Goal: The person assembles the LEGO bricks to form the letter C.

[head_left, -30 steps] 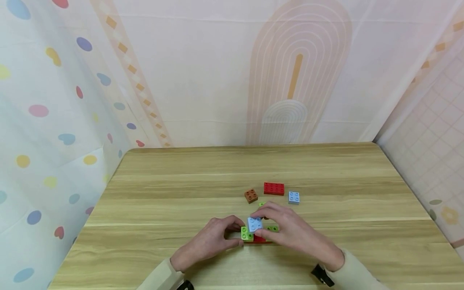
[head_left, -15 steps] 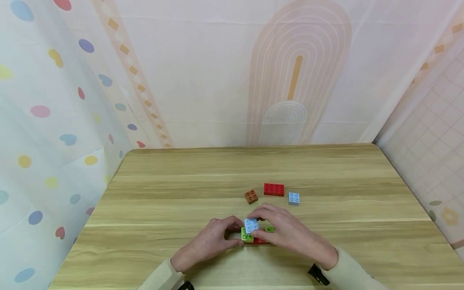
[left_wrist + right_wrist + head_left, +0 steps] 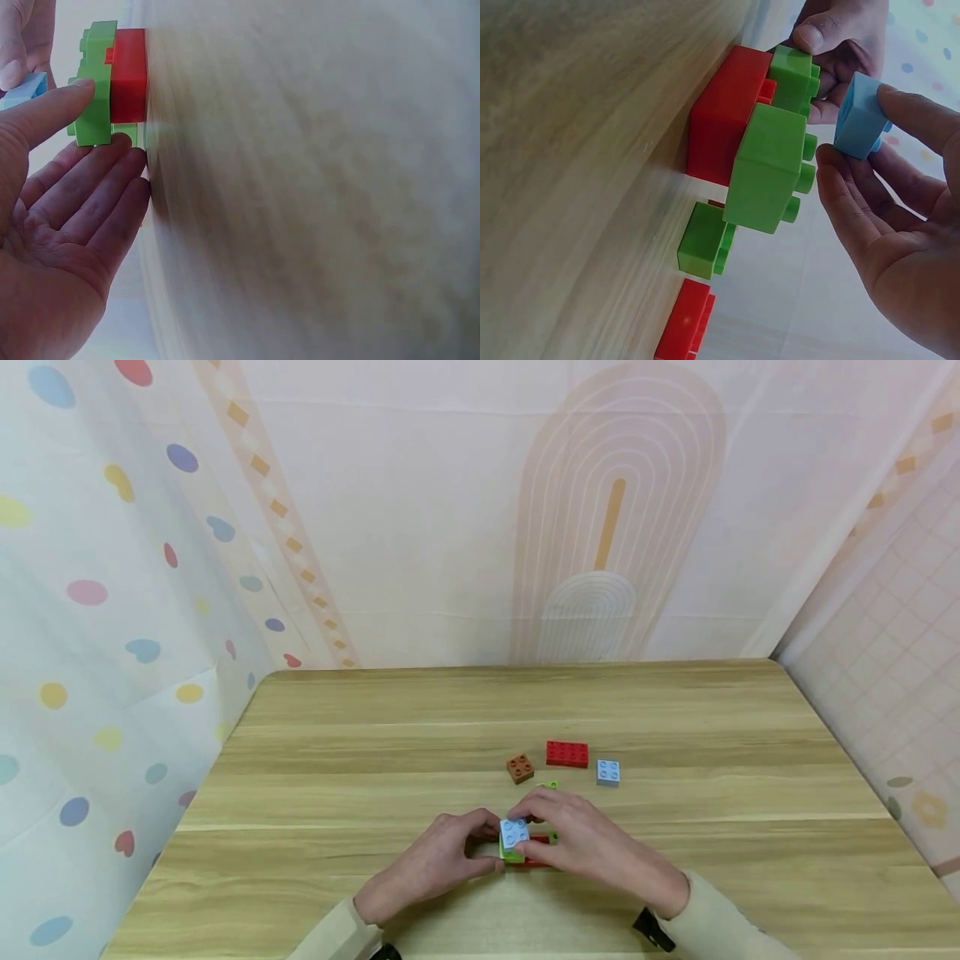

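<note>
Right hand (image 3: 577, 839) pinching blue brick (image 3: 514, 832), lower centre of head view, just above left green brick (image 3: 790, 79), which is on red brick (image 3: 724, 112). Left hand (image 3: 442, 860) beside green, fingers near straight.

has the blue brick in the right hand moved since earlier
Yes, the blue brick has moved left, toward the left hand: in the head view, it went from right of the middle of the brown brick to slightly left.

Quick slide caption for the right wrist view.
Right hand pinches a blue brick above a green brick.
</note>
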